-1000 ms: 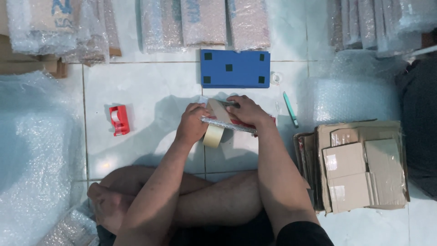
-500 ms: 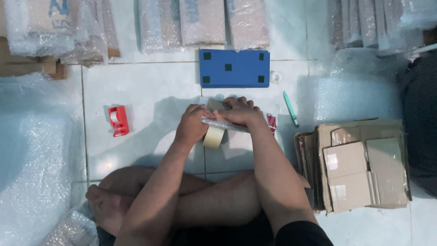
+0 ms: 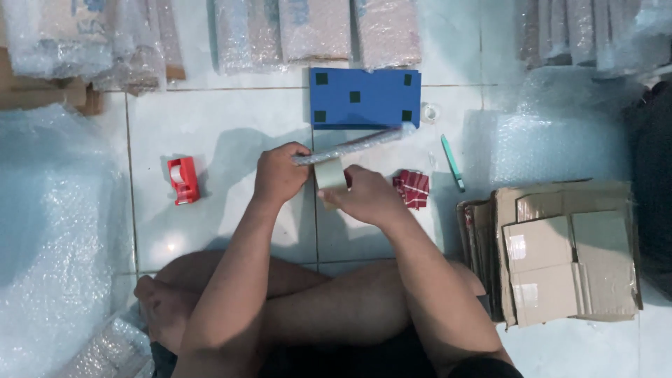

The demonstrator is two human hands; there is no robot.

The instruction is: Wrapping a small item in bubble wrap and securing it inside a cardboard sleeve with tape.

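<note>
I sit cross-legged on a white tiled floor. My left hand [image 3: 278, 173] grips one end of a flat package wrapped in bubble wrap [image 3: 364, 142], which is turned on edge and stretches up to the right. My right hand [image 3: 365, 196] holds a roll of tan packing tape [image 3: 329, 174] against the package, just below it. A small red checked item [image 3: 411, 187] lies on the floor to the right of my right hand.
A blue board [image 3: 364, 98] with black squares lies ahead. A red tape dispenser [image 3: 183, 180] sits at left, a teal cutter [image 3: 452, 162] at right. Flattened cardboard boxes [image 3: 560, 252] are stacked at right. Bubble wrap sheets [image 3: 49, 231] cover the left; wrapped parcels [image 3: 315, 31] line the far edge.
The wrapped package has been turned from flat under my hands onto its edge. My right hand came down onto the tape roll, uncovering the red checked item on the floor.
</note>
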